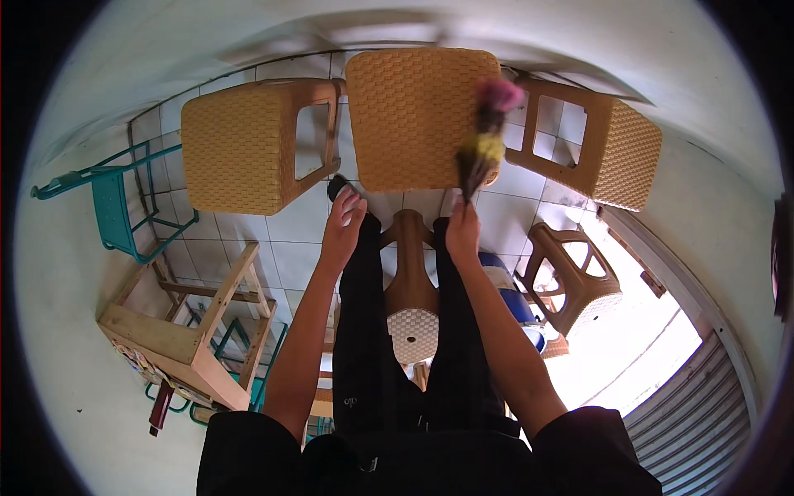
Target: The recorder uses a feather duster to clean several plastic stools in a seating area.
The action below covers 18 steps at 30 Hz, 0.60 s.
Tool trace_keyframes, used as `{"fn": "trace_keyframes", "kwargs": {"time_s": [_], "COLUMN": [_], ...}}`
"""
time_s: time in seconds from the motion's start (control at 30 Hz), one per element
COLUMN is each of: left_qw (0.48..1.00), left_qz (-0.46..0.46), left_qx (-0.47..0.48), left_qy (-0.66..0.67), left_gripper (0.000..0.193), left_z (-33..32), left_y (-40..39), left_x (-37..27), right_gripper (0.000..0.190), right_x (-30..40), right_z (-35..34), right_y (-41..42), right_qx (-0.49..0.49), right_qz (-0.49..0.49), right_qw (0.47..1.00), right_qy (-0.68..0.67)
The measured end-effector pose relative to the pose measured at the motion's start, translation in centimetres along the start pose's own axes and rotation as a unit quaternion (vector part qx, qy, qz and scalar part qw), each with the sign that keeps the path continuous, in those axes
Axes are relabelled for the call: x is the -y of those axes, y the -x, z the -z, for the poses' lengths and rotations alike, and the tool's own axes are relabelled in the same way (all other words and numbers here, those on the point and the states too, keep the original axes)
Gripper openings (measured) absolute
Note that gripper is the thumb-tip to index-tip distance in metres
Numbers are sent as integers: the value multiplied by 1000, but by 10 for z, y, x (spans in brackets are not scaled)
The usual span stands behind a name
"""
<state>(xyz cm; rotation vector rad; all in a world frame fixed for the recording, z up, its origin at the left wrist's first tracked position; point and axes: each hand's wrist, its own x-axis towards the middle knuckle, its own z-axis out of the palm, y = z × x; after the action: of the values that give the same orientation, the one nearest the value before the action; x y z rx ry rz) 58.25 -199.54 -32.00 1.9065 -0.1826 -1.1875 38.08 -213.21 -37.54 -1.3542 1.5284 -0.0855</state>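
My right hand [463, 232] grips the lower end of a duster [484, 146] with pink, dark and yellow bands, apparently of feathers. Motion blurs it, so its finer detail is lost. Its upper part overlaps the right side of a tan, woven-pattern plastic stool seat [409, 118] in front of me; whether it touches the seat, I cannot tell. Over my left knee, my left hand [342, 229] holds nothing, its fingers a little apart. Between my legs is a brown plastic stool [409, 273].
Similar stools flank the middle one at left [232, 149] and right [626, 155]. Another brown stool [577, 279] and a blue container [512, 297] lie right. A teal metal-framed chair [115, 204] and a wooden table frame [155, 332] occupy the left. Bright doorway light falls beside a ribbed shutter [695, 415].
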Motion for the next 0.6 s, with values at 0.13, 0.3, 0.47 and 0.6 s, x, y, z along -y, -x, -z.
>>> {"fn": "trace_keyframes", "kwargs": {"time_s": [0.13,0.3,0.47,0.6], "left_qw": [1000,1000,1000,1000], "left_qz": [1,0,-5,-6], "left_qx": [7,-1,2,4], "left_qy": [4,0,1,8], "left_gripper": [64,64,64,62], "left_z": [-3,-5,-10,-11], "left_y": [-2,-1,-4,-1], "left_x": [1,6,10,9], "right_gripper": [35,27,29,29], "right_x": [2,19,43,34], "right_z": [4,-21,-25,-17], "right_y": [-6,9,15,16], "right_qx": [-18,95,192,167], "right_qz": [58,109,153,141], "right_qw": [997,984,956,966], "right_qy": [49,103,159,140]}}
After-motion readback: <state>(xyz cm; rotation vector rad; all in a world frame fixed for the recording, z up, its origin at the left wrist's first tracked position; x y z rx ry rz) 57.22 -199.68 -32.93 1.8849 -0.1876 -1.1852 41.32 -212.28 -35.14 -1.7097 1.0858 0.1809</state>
